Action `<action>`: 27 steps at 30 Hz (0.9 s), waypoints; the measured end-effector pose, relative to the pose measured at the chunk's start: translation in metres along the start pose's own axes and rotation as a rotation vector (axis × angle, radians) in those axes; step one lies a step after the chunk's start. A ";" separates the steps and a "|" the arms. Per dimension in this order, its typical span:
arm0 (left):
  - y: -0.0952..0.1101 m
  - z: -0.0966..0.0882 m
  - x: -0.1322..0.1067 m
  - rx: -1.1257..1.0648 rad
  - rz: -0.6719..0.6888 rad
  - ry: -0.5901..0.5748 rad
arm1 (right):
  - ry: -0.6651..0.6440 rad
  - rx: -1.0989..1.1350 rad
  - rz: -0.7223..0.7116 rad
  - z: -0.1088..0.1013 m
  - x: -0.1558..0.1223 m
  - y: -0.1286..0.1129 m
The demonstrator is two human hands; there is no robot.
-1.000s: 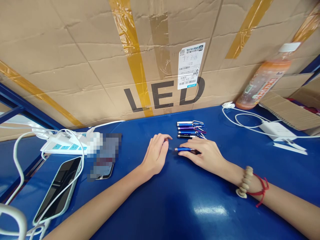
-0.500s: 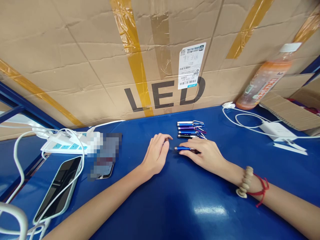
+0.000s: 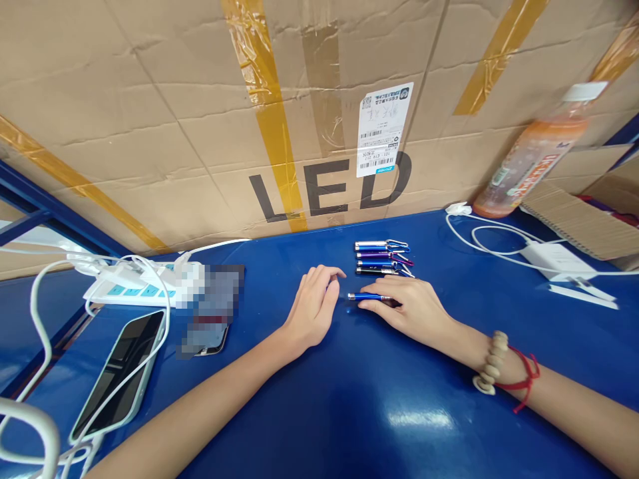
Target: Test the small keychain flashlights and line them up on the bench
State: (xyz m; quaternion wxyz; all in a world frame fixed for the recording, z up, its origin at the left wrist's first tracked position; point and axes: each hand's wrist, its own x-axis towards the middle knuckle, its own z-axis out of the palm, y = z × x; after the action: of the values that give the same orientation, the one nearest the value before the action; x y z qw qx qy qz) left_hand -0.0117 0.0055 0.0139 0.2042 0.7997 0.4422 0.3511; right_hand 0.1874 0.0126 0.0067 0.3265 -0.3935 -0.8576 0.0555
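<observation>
My right hand (image 3: 412, 303) is closed around a small blue keychain flashlight (image 3: 367, 297), its silver end pointing left and a faint bluish light showing by that tip. Just left of that end, my left hand (image 3: 313, 307) rests on the table with loosely curved fingers, holding nothing. Beyond the right hand, several similar flashlights with carabiner clips lie in a row: a blue one (image 3: 370, 246) farthest away, a purple one (image 3: 372, 255), another blue one (image 3: 370, 264) and a black one (image 3: 370, 271) nearest. My right fingers partly cover the held flashlight.
A big cardboard box (image 3: 200, 120) stands along the back of the blue table (image 3: 319, 419). On the left are a power strip (image 3: 124, 291), cables, a phone (image 3: 120, 372) and a pixelated item (image 3: 217, 306). An orange drink bottle (image 3: 532, 159) and white charger (image 3: 556, 259) are on the right.
A faint light now shows at the silver end of the held flashlight. Both hands stay almost where they were; the whole view has shifted slightly.
</observation>
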 end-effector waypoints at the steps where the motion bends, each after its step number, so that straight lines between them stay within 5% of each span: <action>1: 0.000 0.000 0.000 0.001 0.000 0.000 | -0.006 0.002 0.003 0.000 0.000 0.000; 27: 0.001 -0.001 0.000 0.002 0.007 -0.008 | -0.053 0.013 0.021 -0.002 0.001 0.001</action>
State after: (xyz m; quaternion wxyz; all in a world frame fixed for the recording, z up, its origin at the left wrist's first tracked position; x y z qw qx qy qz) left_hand -0.0120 0.0047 0.0152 0.2042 0.8028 0.4390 0.3480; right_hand 0.1887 0.0134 0.0082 0.3054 -0.3989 -0.8614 0.0749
